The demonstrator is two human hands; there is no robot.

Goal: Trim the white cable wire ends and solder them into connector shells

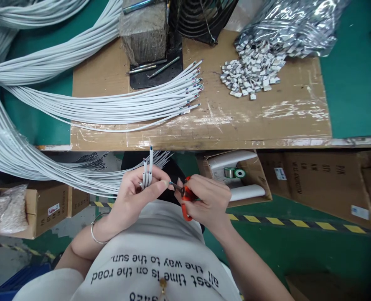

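Observation:
Several white cables [147,177] are gripped in my left hand [137,190], their ends sticking up between its fingers. Thumb and fingertip pinch one cable end, where small coloured wires show. My right hand [206,200] is closed around the red handles of scissors [188,195]. Their dark blades meet the pinched cable end, just right of my left fingertips; whether the blades are fully closed is too small to tell. On the cardboard above lies a bundle of white cables [135,106], ends pointing right with coloured wire tips.
Small white connectors [254,73] spill from a silvery plastic bag [292,25]. A black fan [201,16] stands near a wrapped block [144,35] and metal rods [163,67]. Below the table edge, an open carton [265,184] holds a solder spool [239,173]. More cables [3,129] hang at left.

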